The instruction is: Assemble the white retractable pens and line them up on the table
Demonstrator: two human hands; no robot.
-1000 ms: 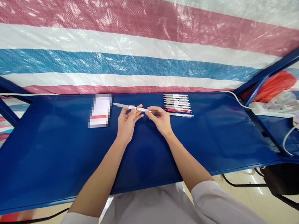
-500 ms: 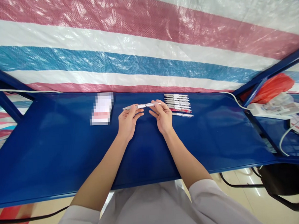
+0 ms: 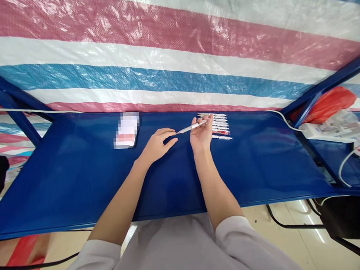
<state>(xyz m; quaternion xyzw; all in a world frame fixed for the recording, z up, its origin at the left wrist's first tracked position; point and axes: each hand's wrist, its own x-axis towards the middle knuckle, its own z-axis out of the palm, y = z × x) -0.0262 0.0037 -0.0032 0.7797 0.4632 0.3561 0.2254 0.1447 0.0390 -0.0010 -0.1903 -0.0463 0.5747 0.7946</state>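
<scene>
A white pen with a silver tip (image 3: 187, 128) slants up to the right above the table. My right hand (image 3: 201, 136), palm turned up, grips it with the fingers and thumb. My left hand (image 3: 159, 143) is just left of the tip, thumb and fingers apart, holding nothing; whether a fingertip touches the tip I cannot tell. Behind my right hand, a row of several white pens (image 3: 220, 124) lies side by side on the blue table (image 3: 258, 159). A red pen (image 3: 224, 132) is near the front of that row, partly hidden by the hand.
A phone (image 3: 126, 129) with a blurred screen lies at the back left of the table. Striped plastic sheeting (image 3: 165, 76) hangs behind. At the right are a red plastic bag (image 3: 330, 106), a white power strip (image 3: 326, 132) and a black chair (image 3: 347, 219).
My left hand has let go of the pen and turned palm down. My right hand has rolled palm up and tilted the pen, its tip now lower left. The view has shifted slightly.
</scene>
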